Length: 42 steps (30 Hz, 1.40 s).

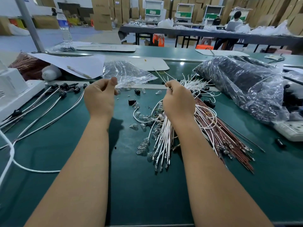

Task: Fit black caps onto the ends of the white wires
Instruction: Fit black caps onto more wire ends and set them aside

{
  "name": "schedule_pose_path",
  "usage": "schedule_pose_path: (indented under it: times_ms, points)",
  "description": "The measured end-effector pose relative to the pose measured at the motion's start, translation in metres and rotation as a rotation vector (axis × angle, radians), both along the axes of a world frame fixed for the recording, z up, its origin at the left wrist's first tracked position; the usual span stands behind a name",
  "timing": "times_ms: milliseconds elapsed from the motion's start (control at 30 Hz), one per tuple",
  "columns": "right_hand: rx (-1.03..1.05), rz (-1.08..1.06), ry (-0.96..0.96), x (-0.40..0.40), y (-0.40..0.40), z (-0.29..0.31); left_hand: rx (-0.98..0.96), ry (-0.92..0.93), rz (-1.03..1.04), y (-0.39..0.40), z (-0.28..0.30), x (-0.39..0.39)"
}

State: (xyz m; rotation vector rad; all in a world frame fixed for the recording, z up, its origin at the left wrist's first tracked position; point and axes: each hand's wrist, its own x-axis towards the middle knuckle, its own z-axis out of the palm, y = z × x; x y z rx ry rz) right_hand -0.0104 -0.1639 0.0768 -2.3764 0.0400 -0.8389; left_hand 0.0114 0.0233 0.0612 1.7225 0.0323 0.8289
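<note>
1. Step: picking the next wire, I judge. Right hand [178,99] pinches one thin white wire [159,76], running to 11 o'clock.
2. Left hand [100,95]: fingers curled; contents can't tell.
3. Loose black caps [132,102] lie between the hands; uncapped white wires [164,140] at 6 o'clock of right hand.
4. Next: grab a cap, align its bore with the wire end.

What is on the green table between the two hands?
In the head view, between the left hand and right hand lie loose black caps, small clear glass bulbs and tiny bits, with a crinkled clear plastic bag just behind.
</note>
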Motion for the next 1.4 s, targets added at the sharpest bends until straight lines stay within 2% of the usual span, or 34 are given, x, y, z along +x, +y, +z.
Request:
schedule_pose_path:
  times_ms: [133,233,367,533,600,633,700,767,800,867,1033,1167,1400]
  points:
    - [0.060,0.101,0.060,0.001,0.007,-0.001,0.430,0.187,-0.104,-0.012,-0.012,0.007]
    - [0.062,0.153,0.108,-0.001,0.010,-0.006,0.620,0.311,-0.159,-0.016,-0.015,0.010]
    - [0.001,0.174,0.078,0.000,0.011,-0.008,0.614,0.320,-0.122,-0.015,-0.016,0.009]
    - [0.026,0.192,0.060,0.003,0.010,-0.010,0.649,0.368,-0.112,-0.016,-0.014,0.009]
    - [0.038,0.194,0.059,0.003,0.009,-0.010,0.593,0.329,-0.089,-0.018,-0.012,0.007]
    - [0.046,0.198,0.056,0.002,0.010,-0.010,0.507,0.293,-0.084,-0.020,-0.010,0.005]
    - [0.079,0.209,0.036,0.001,0.010,-0.009,0.147,0.209,-0.162,-0.027,-0.003,0.001]
    - [0.126,0.211,0.003,-0.001,0.011,-0.008,-0.301,0.165,-0.369,-0.036,0.004,-0.002]
    - [0.144,0.202,-0.015,-0.001,0.011,-0.007,-0.464,0.161,-0.463,-0.040,0.006,-0.003]
    - [0.174,0.171,-0.048,-0.003,0.010,-0.007,-0.612,0.181,-0.543,-0.044,0.007,-0.004]
    - [0.190,0.119,-0.079,-0.004,0.009,-0.006,-0.641,0.193,-0.547,-0.043,0.005,-0.003]
    - [0.122,0.140,-0.077,-0.004,0.011,-0.007,-0.568,0.192,-0.556,-0.045,0.003,-0.002]
    - [0.125,0.127,-0.092,-0.003,0.010,-0.007,-0.487,0.180,-0.573,-0.045,-0.002,0.001]
